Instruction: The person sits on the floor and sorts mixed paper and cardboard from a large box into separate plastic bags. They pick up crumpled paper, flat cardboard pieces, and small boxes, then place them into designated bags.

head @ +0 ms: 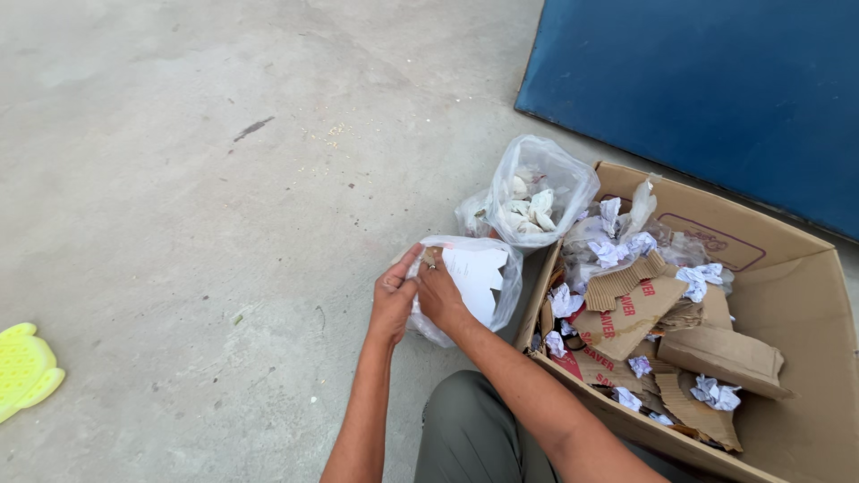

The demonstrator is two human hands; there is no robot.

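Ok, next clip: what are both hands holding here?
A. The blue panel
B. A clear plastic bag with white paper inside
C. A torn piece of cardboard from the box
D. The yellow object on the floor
B: the left hand and right hand both grip the rim of the clear plastic bag, with the white paper showing inside it.

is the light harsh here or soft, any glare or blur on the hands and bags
Head view: soft, even daylight, only faint shadows under the hands and the cardboard box; mild sheen on the clear plastic bag held by the left hand and right hand; no obvious motion blur; everything reasonably sharp.
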